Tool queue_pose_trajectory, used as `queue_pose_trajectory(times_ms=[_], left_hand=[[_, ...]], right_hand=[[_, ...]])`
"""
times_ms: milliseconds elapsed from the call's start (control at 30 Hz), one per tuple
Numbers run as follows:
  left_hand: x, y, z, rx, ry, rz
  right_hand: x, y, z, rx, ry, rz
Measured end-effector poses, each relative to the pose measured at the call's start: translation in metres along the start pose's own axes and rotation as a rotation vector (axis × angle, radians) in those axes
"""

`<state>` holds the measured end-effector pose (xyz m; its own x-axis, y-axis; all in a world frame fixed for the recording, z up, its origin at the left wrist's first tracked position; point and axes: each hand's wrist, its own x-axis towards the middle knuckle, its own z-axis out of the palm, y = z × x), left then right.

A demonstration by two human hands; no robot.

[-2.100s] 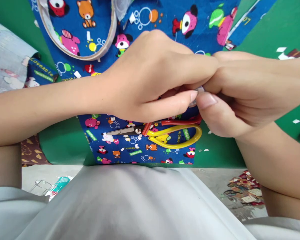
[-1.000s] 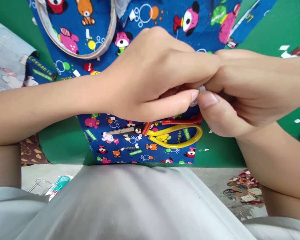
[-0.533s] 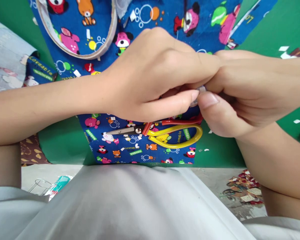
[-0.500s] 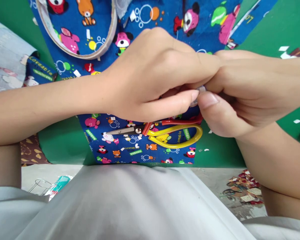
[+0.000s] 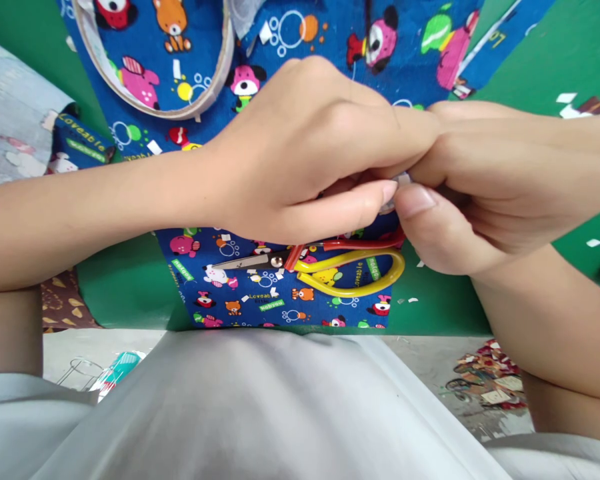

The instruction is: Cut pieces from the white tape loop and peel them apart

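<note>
Left hand [image 5: 305,153] and right hand [image 5: 490,187] meet thumb to thumb, both pinched shut on a small pale piece [image 5: 399,181], mostly hidden, above the blue cartoon-print fabric [image 5: 260,293] on the green worktop [image 5: 125,287]. Scissors [image 5: 330,267] lie at 6 o'clock of the pinch, tape roll [image 5: 215,87] at 10 o'clock. Recommended: grip with fingertips only, work evenly, clear of the blades.

A small pale greyish piece [image 5: 399,181], mostly hidden, is pinched between the left hand [image 5: 305,153] and the right hand [image 5: 505,180], just above the red and yellow handles of the scissors [image 5: 350,267].
</note>
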<state>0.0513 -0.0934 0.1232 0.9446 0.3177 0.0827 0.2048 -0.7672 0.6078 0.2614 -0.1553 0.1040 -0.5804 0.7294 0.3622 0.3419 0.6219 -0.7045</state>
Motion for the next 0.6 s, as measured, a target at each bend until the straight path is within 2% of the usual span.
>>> queue_pose_trajectory(times_ms=[100, 167, 433, 600], left_hand=[[0.006, 0.008, -0.006, 0.071, -0.150, -0.120], [0.008, 0.011, -0.008, 0.103, -0.207, -0.156], [0.000, -0.001, 0.001, 0.160, -0.143, -0.115], [0.004, 0.003, -0.004, 0.183, -0.204, -0.148]], right_hand=[[0.002, -0.003, 0.001, -0.006, -0.002, 0.036], [0.003, -0.004, 0.000, 0.000, 0.002, 0.034], [0.001, -0.001, -0.002, 0.009, -0.005, 0.018], [-0.001, 0.001, -0.002, 0.004, -0.031, 0.008]])
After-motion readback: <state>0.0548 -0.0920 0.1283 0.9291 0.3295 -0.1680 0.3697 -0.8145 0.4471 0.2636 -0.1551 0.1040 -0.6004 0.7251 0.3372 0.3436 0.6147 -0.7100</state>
